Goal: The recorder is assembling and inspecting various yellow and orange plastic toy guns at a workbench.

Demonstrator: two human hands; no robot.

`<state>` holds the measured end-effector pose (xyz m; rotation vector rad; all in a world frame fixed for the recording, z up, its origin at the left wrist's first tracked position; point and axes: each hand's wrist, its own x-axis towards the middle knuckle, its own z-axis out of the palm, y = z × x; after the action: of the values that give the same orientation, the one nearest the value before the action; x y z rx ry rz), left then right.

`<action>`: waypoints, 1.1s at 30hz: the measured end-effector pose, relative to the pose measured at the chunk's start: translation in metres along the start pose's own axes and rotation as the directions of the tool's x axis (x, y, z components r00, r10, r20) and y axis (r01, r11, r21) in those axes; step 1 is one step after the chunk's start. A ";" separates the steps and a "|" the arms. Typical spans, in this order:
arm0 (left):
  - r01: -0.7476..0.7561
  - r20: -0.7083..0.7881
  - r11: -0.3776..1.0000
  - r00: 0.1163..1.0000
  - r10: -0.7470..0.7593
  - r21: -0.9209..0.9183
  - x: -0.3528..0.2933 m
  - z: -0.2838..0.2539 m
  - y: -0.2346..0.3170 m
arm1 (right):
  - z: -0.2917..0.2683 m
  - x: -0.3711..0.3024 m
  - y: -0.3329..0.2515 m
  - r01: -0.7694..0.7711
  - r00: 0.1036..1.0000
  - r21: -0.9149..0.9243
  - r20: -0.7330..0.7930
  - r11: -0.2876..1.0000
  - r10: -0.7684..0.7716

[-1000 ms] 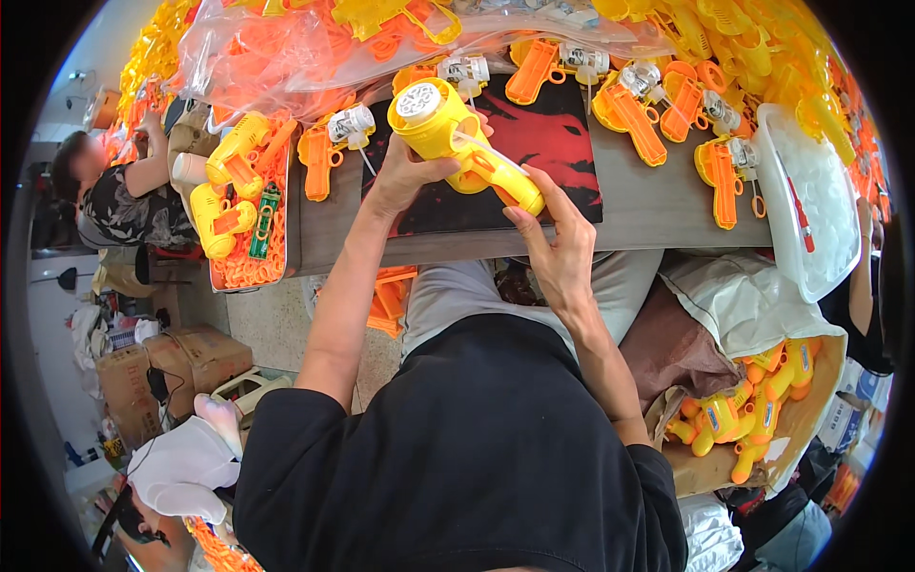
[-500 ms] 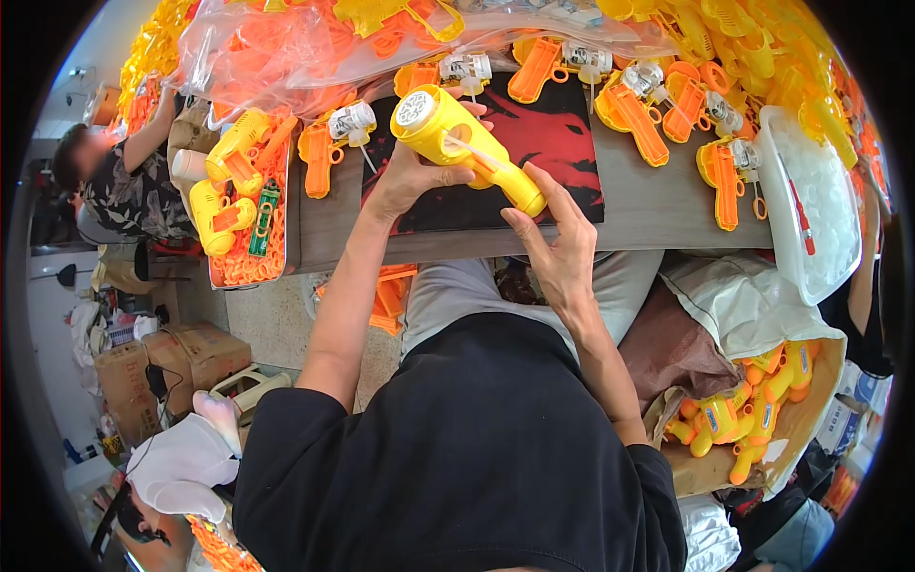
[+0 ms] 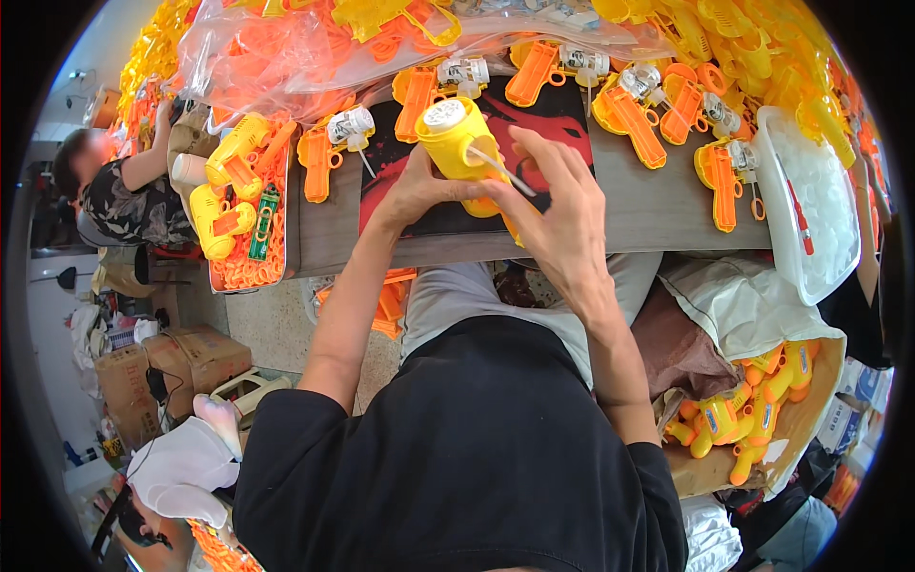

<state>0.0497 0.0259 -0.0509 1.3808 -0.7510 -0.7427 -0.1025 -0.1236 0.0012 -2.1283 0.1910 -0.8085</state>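
My left hand (image 3: 419, 195) is wrapped round a yellow toy gun (image 3: 456, 148), held over the near side of the table. Its round end, with a white perforated disc (image 3: 444, 115), points up and away from me. A thin clear tube (image 3: 502, 170) sticks out of its side toward my right hand (image 3: 567, 210). That hand is open beside the toy, its fingers raised and apart, the thumb close to the tube and the lower part of the toy. Whether the thumb presses on the toy cannot be told. The handle is partly hidden behind my hand.
Orange gun halves with clear parts (image 3: 629, 119) lie along the table (image 3: 658, 214). A tray (image 3: 250, 276) of orange pieces and yellow guns stands left, a white bin (image 3: 829, 219) right. Below right, a sack (image 3: 820, 381) holds yellow toys. Plastic-covered parts (image 3: 286, 62) line the back.
The toy gun has been turned so its disc end tips more upright and shifted slightly right. My right hand has left the handle's end and risen beside the tube, fingers spreading.
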 end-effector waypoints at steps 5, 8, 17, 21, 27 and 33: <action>0.060 0.024 0.995 0.998 -0.062 0.081 -0.002 0.014 0.010 | 0.019 0.002 -0.001 0.027 0.998 -0.063 -0.053 0.998 -0.030; 0.049 0.020 0.997 0.999 -0.050 0.055 0.002 0.012 0.009 | 0.027 0.004 0.007 0.102 0.985 -0.049 -0.134 0.994 -0.108; -0.096 0.040 0.992 0.994 0.099 -0.076 0.008 -0.004 0.004 | -0.033 0.006 0.027 -0.329 0.944 0.471 0.168 0.818 0.283; -0.130 0.042 0.980 0.990 0.138 -0.152 0.010 0.001 0.009 | -0.027 -0.010 0.046 -0.439 0.898 0.542 0.256 0.717 0.357; 0.017 0.177 0.958 0.982 -0.070 0.285 0.014 0.025 0.051 | -0.028 0.020 0.012 -0.260 0.961 0.287 0.171 0.922 0.218; -0.161 -0.042 0.811 0.974 0.222 0.563 0.009 0.023 0.052 | -0.015 0.013 0.050 -0.425 0.903 0.648 0.258 0.632 0.343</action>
<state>0.0369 0.0083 0.0026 1.8194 -1.0583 -0.2839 -0.0944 -0.1711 -0.0231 -1.3284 0.2313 -0.3989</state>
